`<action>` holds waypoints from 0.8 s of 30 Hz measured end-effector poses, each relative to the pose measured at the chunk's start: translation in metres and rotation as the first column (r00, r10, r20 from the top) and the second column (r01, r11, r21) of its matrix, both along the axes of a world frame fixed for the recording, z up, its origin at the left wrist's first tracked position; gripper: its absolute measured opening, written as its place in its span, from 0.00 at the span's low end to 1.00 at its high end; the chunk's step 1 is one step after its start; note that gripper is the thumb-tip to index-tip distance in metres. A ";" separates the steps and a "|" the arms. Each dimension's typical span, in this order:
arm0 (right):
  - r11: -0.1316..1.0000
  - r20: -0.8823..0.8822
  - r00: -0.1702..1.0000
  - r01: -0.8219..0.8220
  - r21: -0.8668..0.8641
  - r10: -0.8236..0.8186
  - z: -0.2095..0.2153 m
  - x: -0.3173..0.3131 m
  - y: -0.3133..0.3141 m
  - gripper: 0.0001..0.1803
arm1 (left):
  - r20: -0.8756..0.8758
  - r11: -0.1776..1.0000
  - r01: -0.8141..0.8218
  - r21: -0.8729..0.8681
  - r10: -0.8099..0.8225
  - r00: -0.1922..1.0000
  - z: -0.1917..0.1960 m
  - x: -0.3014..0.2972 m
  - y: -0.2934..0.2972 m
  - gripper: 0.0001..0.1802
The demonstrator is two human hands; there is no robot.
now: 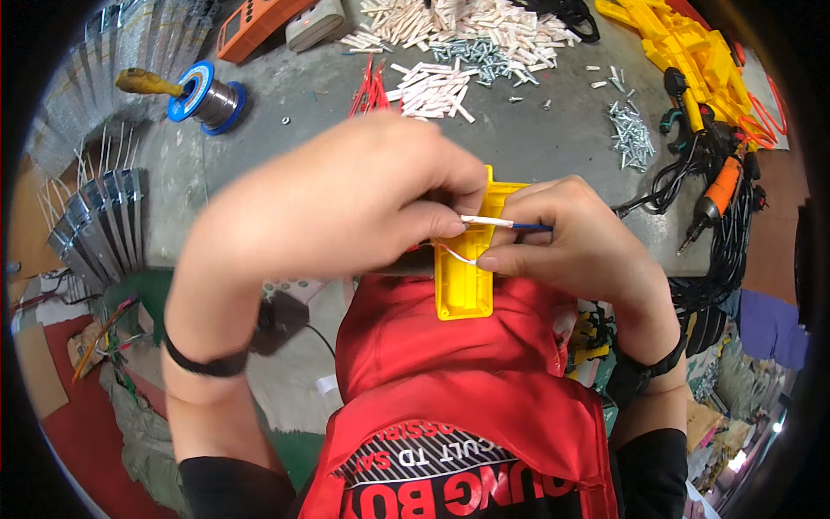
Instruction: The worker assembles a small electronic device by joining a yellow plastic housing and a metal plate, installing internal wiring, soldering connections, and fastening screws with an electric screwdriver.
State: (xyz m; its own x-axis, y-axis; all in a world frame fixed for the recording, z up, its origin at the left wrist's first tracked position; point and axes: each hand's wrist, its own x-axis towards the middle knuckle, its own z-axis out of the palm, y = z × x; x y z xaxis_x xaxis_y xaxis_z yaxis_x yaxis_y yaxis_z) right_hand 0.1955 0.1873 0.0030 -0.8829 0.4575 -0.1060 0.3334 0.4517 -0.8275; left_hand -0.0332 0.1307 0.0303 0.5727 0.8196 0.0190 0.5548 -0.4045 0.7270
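My left hand [393,186] is closed, its thumb and fingers pinching the left end of a thin white sleeve [489,221]. A blue wire [530,227] runs from the sleeve's right end into my right hand [571,238], whose fingers are closed on it. Under both hands a long yellow plastic housing [464,290] with ribs inside lies at the table's near edge, reaching over my lap. Below the sleeve a pale wire [456,255] curves across the housing to my right thumb. My left fingertips are partly hidden.
White sleeves [432,91] and screws [634,138] lie in piles on the grey table [320,99]. A solder spool [212,99] stands left, near metal strips [99,216]. Yellow housings [692,52], black cables [670,186] and an orange-handled tool [718,190] are at right.
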 end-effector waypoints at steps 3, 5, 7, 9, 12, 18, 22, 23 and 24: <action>0.997 0.070 0.997 -0.027 -0.070 0.032 0.005 -0.005 0.004 0.11 | 0.023 0.923 0.157 -0.352 -0.159 0.987 0.016 -0.004 0.026 0.09; 0.999 0.039 0.999 -0.034 -0.021 0.035 -0.003 -0.001 0.009 0.11 | 0.013 0.903 0.186 -0.387 -0.197 0.980 0.014 0.003 0.040 0.09; 0.983 0.029 0.994 -0.104 0.148 0.101 -0.007 -0.001 0.005 0.16 | -0.077 0.983 0.127 -0.136 -0.138 0.987 0.009 0.011 0.022 0.09; 0.977 0.125 0.987 -0.126 0.174 0.105 -0.012 0.000 0.001 0.18 | -0.222 0.988 0.055 0.144 -0.022 0.975 0.010 0.023 0.006 0.08; 0.984 0.093 0.993 -0.081 0.156 0.067 -0.007 0.005 -0.014 0.16 | -0.147 0.994 -0.011 0.110 0.027 0.989 0.015 0.037 -0.012 0.08; 0.963 0.203 0.956 -0.241 0.122 0.214 0.015 0.004 -0.015 0.18 | -0.305 0.843 -0.073 0.533 0.272 0.913 -0.006 0.055 -0.031 0.10; 0.948 0.049 0.970 -0.243 0.204 0.238 0.052 0.012 0.051 0.20 | -0.166 0.773 -0.259 0.579 0.423 0.891 -0.025 0.054 -0.037 0.08; 0.943 0.120 0.983 -0.171 0.287 0.142 0.059 0.003 0.090 0.18 | -0.116 0.753 -0.317 0.576 0.459 0.881 -0.030 0.055 -0.039 0.09; 0.990 0.133 0.991 -0.011 0.139 -0.008 0.078 -0.013 0.127 0.20 | -0.070 0.727 -0.380 0.571 0.505 0.860 -0.036 0.054 -0.042 0.09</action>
State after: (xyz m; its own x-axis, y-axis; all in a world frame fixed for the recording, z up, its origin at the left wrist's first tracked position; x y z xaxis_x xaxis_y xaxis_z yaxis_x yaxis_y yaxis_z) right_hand 0.1824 0.3144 0.0808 -0.8659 0.4746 -0.1583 0.4356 0.5597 -0.7050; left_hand 0.0213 0.0884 -0.0053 0.1877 0.8763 0.4437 0.8778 -0.3523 0.3245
